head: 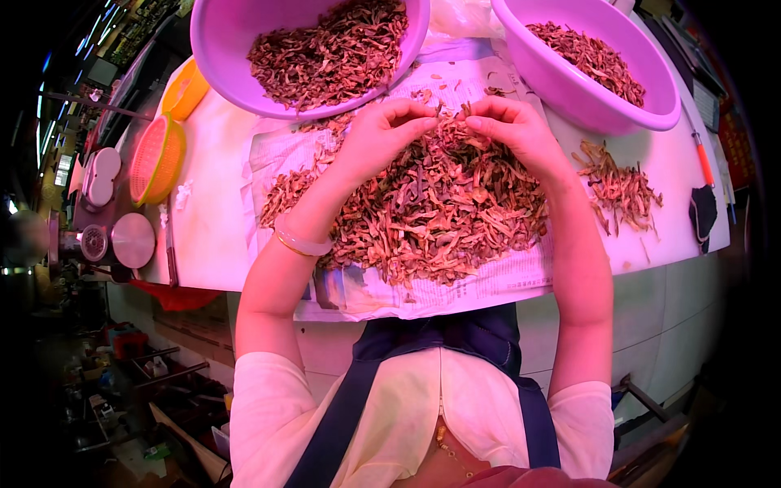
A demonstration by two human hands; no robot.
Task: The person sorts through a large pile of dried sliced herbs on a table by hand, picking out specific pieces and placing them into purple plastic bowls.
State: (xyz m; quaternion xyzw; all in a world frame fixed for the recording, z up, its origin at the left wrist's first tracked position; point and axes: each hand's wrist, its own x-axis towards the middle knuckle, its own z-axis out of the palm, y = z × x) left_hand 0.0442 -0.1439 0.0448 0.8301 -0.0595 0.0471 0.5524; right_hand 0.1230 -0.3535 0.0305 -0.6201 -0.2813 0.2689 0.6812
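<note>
Spread before me on newspaper is a heap of dried, shrivelled strips, perhaps dried flowers or slices of a herb. Above the heap's far side, my left hand pinches a small dark dried piece between thumb and fingertips. A short way to the right, my right hand pinches another dried piece; whether the two are parts of one strip I cannot tell. A large plastic basin at the back left holds more strips, and so does a second basin at the back right.
A smaller pile of paler strips lies right of the newspaper. Beyond it are an orange-handled tool and a dark cloth item. Along the left edge stand a yellow-rimmed basket, an orange container and a knife.
</note>
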